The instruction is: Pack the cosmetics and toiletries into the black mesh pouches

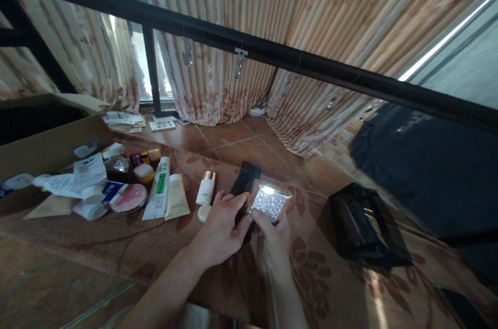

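Observation:
A silver, glittery compact (268,202) with a rose-gold rim sits in my right hand (275,238), its thumb pressed on the sparkling face and its fingers underneath. My left hand (223,228) is closed at the compact's left edge, index finger and thumb against it. Under and behind my left hand lies a black cloth-like item (246,176), partly covered. Just left of that hand stand a white bottle with a gold cap (206,188) and a small round cream-coloured lid or jar (204,213).
Left on the brown patterned cloth (155,246) lie a white-green tube (158,191), a cream tube (177,196), a pink round container (129,198) and several other cosmetics beside a cardboard box (58,150). A black bag (365,228) stands right, a dark phone-like slab (462,305) nearer. A black rail (272,54) crosses behind.

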{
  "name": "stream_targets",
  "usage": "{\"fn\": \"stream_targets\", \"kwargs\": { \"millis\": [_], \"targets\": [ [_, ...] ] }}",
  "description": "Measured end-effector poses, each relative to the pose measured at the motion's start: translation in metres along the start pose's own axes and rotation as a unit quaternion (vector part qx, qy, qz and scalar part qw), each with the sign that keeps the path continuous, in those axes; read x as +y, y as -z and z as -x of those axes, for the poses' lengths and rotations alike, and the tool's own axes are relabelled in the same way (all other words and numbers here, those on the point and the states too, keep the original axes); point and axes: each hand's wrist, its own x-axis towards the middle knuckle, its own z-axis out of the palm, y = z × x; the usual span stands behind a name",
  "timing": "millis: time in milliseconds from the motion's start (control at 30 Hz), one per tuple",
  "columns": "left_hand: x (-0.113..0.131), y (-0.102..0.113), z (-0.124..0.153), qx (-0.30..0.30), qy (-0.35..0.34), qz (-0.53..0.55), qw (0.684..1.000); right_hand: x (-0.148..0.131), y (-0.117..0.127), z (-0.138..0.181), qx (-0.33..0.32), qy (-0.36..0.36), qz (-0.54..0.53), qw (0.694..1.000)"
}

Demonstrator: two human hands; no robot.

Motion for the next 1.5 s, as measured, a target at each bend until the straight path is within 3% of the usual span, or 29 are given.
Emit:
{"fn": "stream_targets", "kwargs": {
  "millis": [967,1400,1500],
  "targets": [
    [-0.003,0.005,-0.001,0.004,0.011,0.052,0.999,0.003,0.003,0.003,-0.032,0.067,0.08,0.994],
    [-0.006,0.005,-0.001,0.02,0.037,0.068,0.997,0.002,0.008,0.006,-0.068,0.016,0.028,0.997],
    [-0.004,0.005,-0.001,0.024,0.045,0.087,0.995,0.001,0.01,0.003,-0.076,0.037,0.034,0.996]
  ]
}}
